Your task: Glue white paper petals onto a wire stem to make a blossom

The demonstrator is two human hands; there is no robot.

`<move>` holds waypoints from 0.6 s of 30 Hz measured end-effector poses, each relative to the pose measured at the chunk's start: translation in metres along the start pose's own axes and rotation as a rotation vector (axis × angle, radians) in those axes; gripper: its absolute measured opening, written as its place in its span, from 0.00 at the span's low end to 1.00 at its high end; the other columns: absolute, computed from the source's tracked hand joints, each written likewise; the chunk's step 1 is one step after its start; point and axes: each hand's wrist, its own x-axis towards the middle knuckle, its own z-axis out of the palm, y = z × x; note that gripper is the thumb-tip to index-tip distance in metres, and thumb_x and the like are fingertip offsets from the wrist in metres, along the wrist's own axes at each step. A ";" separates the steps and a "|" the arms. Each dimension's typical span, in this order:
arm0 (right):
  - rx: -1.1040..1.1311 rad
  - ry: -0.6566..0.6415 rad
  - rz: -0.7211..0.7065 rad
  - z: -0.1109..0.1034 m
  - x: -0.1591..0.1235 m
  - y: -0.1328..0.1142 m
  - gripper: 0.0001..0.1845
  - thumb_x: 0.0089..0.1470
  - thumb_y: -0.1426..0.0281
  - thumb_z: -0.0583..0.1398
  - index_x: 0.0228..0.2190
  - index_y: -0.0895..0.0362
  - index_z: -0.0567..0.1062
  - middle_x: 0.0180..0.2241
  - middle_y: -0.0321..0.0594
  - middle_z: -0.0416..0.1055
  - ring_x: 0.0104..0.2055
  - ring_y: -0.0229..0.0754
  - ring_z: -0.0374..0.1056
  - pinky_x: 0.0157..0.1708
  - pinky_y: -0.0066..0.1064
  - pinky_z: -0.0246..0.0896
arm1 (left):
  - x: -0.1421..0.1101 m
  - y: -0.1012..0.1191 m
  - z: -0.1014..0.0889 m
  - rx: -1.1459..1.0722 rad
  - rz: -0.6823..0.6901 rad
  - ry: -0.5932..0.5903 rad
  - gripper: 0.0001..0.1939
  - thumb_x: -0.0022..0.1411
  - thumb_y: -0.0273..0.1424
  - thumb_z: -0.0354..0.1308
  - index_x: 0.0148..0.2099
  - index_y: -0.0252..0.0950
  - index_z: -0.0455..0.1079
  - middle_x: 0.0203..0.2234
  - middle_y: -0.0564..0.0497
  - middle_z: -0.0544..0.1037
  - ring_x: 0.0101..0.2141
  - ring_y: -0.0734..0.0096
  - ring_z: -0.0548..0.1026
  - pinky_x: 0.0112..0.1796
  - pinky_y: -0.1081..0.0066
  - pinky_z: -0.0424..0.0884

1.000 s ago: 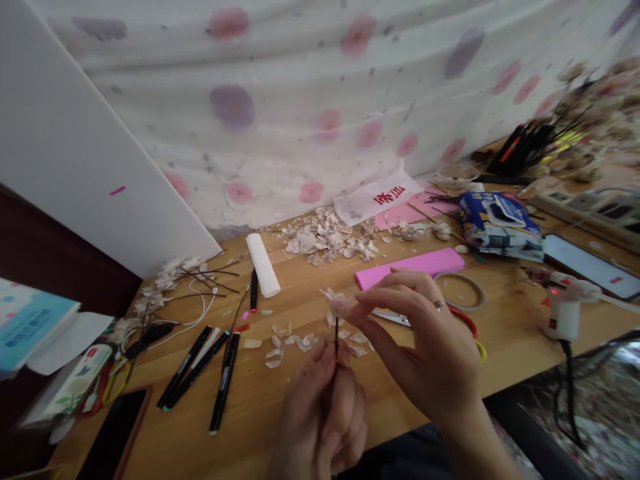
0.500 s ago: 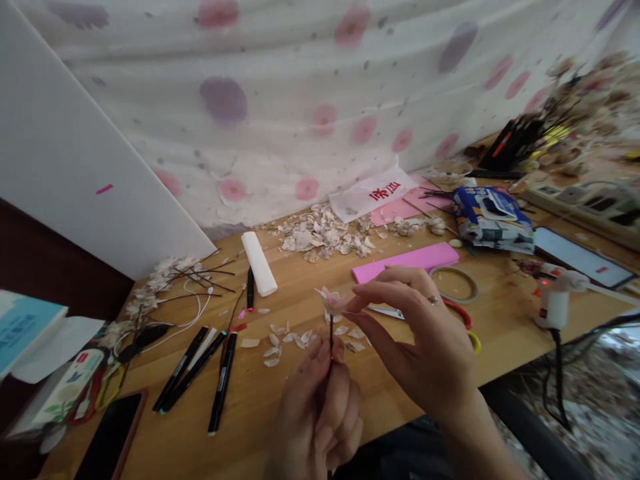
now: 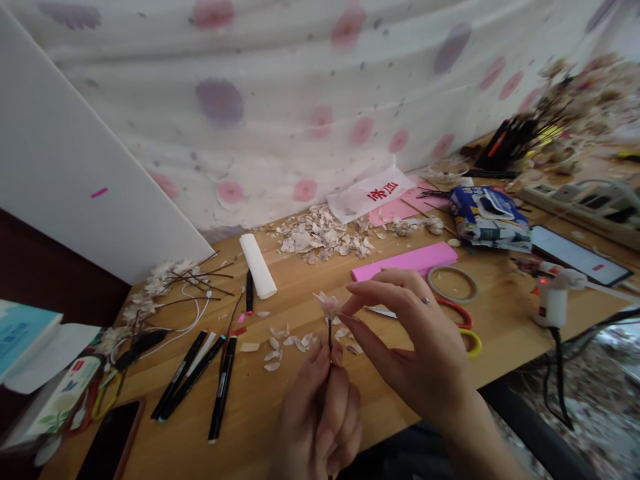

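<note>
My left hand (image 3: 320,413) is closed round a thin dark stem (image 3: 329,332), held upright in front of me. On top of the stem sits a small pale pink flower (image 3: 329,305) made of thin petals. From the right, my right hand (image 3: 423,343) meets the flower's edge with thumb and forefinger pinched on a petal. Its other fingers are curved, one with a ring. Several loose pale petals (image 3: 275,343) lie on the wooden table behind my left hand. Scissors (image 3: 470,340) with red and yellow handles are partly hidden behind my right hand.
A heap of dry petals (image 3: 320,233) lies near the curtain. Black markers (image 3: 223,390) and a phone (image 3: 110,440) are at left. Right of my hands are pink folded paper (image 3: 410,259), a tape roll (image 3: 473,287), a wipes pack (image 3: 490,217) and a glue gun (image 3: 553,303) with a lit red light.
The view has shifted very slightly. Both hands keep almost the same pose at the flower, and more of the scissors' handles shows beside my right hand.
</note>
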 end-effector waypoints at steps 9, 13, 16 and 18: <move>0.072 0.095 0.071 -0.001 -0.004 -0.006 0.26 0.58 0.81 0.65 0.54 0.51 0.68 0.39 0.37 0.78 0.46 0.47 0.68 0.48 0.41 0.65 | -0.003 0.003 -0.013 -0.074 -0.007 0.031 0.16 0.77 0.32 0.51 0.47 0.34 0.80 0.12 0.66 0.47 0.12 0.81 0.39 0.15 0.88 0.61; 0.180 0.279 0.125 -0.001 -0.018 -0.002 0.24 0.57 0.81 0.64 0.52 0.50 0.72 0.39 0.38 0.75 0.42 0.47 0.70 0.46 0.44 0.66 | 0.000 0.004 -0.019 -0.269 -0.012 -0.025 0.14 0.77 0.27 0.50 0.44 0.32 0.78 0.13 0.66 0.47 0.11 0.81 0.39 0.13 0.89 0.60; 0.171 0.258 0.119 0.003 -0.026 0.000 0.17 0.57 0.81 0.63 0.45 0.51 0.75 0.36 0.38 0.73 0.41 0.46 0.70 0.41 0.41 0.66 | 0.002 0.000 -0.023 -0.302 0.007 -0.094 0.14 0.76 0.25 0.49 0.46 0.31 0.77 0.13 0.66 0.49 0.11 0.81 0.40 0.11 0.89 0.57; 0.143 0.231 0.104 0.005 -0.026 -0.001 0.16 0.56 0.82 0.64 0.43 0.52 0.76 0.35 0.38 0.72 0.39 0.45 0.70 0.40 0.40 0.66 | 0.002 -0.003 -0.025 -0.221 -0.021 -0.065 0.12 0.76 0.28 0.52 0.46 0.34 0.77 0.13 0.67 0.48 0.11 0.81 0.40 0.11 0.89 0.54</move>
